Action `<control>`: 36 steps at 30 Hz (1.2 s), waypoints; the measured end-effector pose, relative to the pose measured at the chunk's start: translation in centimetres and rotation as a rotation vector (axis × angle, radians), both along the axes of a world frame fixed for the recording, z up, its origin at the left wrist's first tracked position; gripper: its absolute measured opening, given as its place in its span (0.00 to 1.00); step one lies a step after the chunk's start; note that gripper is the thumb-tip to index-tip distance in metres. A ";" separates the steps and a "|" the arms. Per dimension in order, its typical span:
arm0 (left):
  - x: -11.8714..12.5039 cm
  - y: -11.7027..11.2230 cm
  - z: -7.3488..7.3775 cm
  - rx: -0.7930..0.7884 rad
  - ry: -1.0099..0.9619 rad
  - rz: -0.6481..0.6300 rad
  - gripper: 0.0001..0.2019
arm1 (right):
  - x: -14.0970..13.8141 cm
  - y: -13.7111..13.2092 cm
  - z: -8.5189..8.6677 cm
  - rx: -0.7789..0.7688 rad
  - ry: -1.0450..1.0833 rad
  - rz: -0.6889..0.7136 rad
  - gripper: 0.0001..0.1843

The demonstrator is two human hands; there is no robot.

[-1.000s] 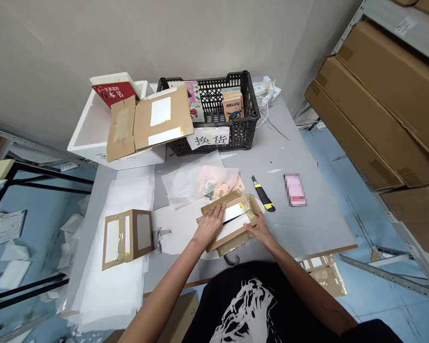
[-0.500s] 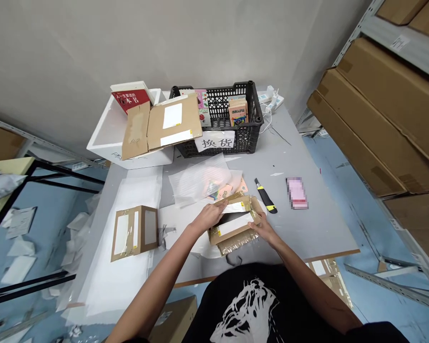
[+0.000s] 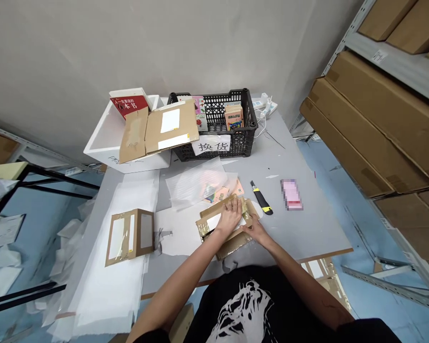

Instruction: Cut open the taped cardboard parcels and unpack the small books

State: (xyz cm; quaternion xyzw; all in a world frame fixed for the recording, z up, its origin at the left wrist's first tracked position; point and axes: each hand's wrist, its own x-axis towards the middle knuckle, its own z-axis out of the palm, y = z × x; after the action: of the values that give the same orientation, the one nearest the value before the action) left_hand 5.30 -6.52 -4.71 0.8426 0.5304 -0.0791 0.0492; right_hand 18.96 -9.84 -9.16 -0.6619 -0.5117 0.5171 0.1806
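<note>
A small brown cardboard box (image 3: 214, 209) with white labels and shiny tape lies at the front of the table, its flaps partly spread. My left hand (image 3: 230, 217) rests across its middle, fingers stretched out and pressing down on a labelled part. At the right end, my right hand (image 3: 256, 231) grips the box's edge between thumb and fingers. What lies beneath my left palm is hidden. Just behind the box are translucent foam wrap (image 3: 196, 183) and orange-pink printed booklets (image 3: 220, 195). A black and yellow utility knife (image 3: 261, 198) lies to the right.
A folded cardboard piece (image 3: 129, 237) stands on white foam sheets (image 3: 110, 290) at left. Behind are a white foam box (image 3: 102, 138), an opened carton (image 3: 171, 125) and a black crate (image 3: 236, 143) with books. A blurred pink item (image 3: 291, 194) lies right. Shelves hold large cartons (image 3: 372, 124).
My left hand has moved from the box's far left side onto its middle and flattened out. The flaps have shifted, covering the dark gap. My right hand still grips the right end.
</note>
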 end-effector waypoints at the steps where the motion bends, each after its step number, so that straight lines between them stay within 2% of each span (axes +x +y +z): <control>1: -0.1 0.2 0.0 -0.008 0.004 -0.015 0.31 | 0.0 0.0 0.0 -0.001 -0.005 -0.001 0.38; 11: -1.8 1.5 1.2 -0.136 -0.001 -0.086 0.33 | 0.2 0.2 0.4 -0.061 0.002 0.066 0.40; 16: -2.1 1.5 1.3 -0.111 0.023 -0.099 0.30 | 0.5 0.2 0.8 -0.080 -0.019 0.142 0.41; 18: -2.3 1.3 1.1 -0.070 -0.010 -0.075 0.29 | 1.0 0.5 0.9 -0.045 -0.042 0.146 0.38; 20: -2.4 0.9 0.8 -0.044 -0.041 -0.048 0.29 | 2.0 1.3 0.8 0.044 -0.111 0.112 0.29; 23: -2.4 0.3 0.4 -0.043 -0.062 -0.012 0.30 | 3.7 3.0 0.1 0.250 -0.363 0.036 0.21; 26: -2.4 -0.2 0.0 -0.060 -0.089 0.017 0.30 | 4.7 4.5 -1.6 0.370 -0.653 0.044 0.23; 29: -2.5 -0.5 -0.1 -0.070 -0.125 0.036 0.29 | 4.8 5.2 -3.5 0.294 -0.774 0.159 0.28; 31: -2.6 -0.6 -0.2 -0.065 -0.139 0.044 0.29 | 4.6 5.4 -4.4 0.208 -0.794 0.210 0.28; 33: -2.6 -0.7 -0.3 -0.055 -0.150 0.047 0.29 | 4.3 5.7 -4.8 0.154 -0.805 0.206 0.26; 36: -2.7 -0.8 -0.3 -0.045 -0.165 0.050 0.28 | 4.2 6.4 -4.6 0.112 -0.795 0.175 0.26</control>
State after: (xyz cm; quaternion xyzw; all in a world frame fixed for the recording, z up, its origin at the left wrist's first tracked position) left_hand 2.63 -7.31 -5.03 0.8314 0.5435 -0.0202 0.1138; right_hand 23.19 -3.44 -13.74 -0.7531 -0.6236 0.2058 -0.0402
